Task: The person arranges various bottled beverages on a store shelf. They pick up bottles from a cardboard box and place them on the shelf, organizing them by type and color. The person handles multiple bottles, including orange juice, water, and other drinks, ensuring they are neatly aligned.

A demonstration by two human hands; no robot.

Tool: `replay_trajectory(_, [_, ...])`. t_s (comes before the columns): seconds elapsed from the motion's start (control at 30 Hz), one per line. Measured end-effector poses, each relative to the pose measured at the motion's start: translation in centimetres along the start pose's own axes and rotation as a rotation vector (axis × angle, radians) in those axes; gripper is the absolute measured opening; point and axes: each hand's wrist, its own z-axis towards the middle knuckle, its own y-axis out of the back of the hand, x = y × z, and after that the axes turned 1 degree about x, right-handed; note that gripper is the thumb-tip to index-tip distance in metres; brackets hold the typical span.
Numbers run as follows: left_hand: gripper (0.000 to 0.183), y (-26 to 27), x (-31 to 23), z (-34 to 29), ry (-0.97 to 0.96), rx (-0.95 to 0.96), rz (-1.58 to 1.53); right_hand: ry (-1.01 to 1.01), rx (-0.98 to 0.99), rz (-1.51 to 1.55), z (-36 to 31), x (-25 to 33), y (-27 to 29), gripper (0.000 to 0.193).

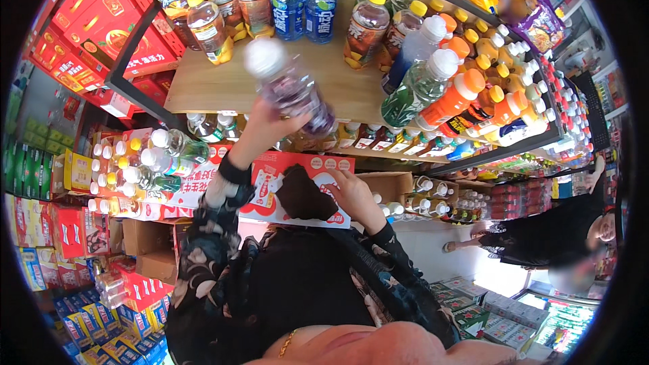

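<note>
My left hand (265, 128) is closed round the lower part of a clear drink bottle (292, 89) with a white cap and purple contents. The bottle leans to the left above the front of a wooden shelf (216, 88). My right hand (356, 197) has its fingers curled at the edge of a crumpled dark brown cloth (303, 192), gripping it. Behind the cloth is a red and white printed carton (263, 209). Two blue-capped bottles (288, 3) and several yellow-capped tea bottles (211, 30) stand at the back and left of the shelf.
Bottles with orange, white and yellow caps crowd the shelf's right side (466, 88). More bottles fill the tier below (365, 136). A group of bottles (149, 162) stands at left, near red boxes (88, 20) and an open cardboard box (149, 243). Another person (547, 236) is at right.
</note>
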Motion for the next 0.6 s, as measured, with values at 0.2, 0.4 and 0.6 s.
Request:
replay_trajectory(0.2, [0.064,-4.3,3.5,10.3,-0.227,0.081,0.244,-0.162,0.037,-0.036,-3.5,-0.9,1.2,0.035])
replay_trajectory(0.4, [0.074,-5.6,5.9,12.6,-0.215,0.071,0.200,-0.215,0.006,0.023,-7.8,-4.2,0.0,0.038])
replay_trajectory(0.6, [0.083,-6.5,6.7,10.8,-0.144,0.036,0.427,-0.251,0.022,0.064,-7.8,-3.9,0.5,0.036])
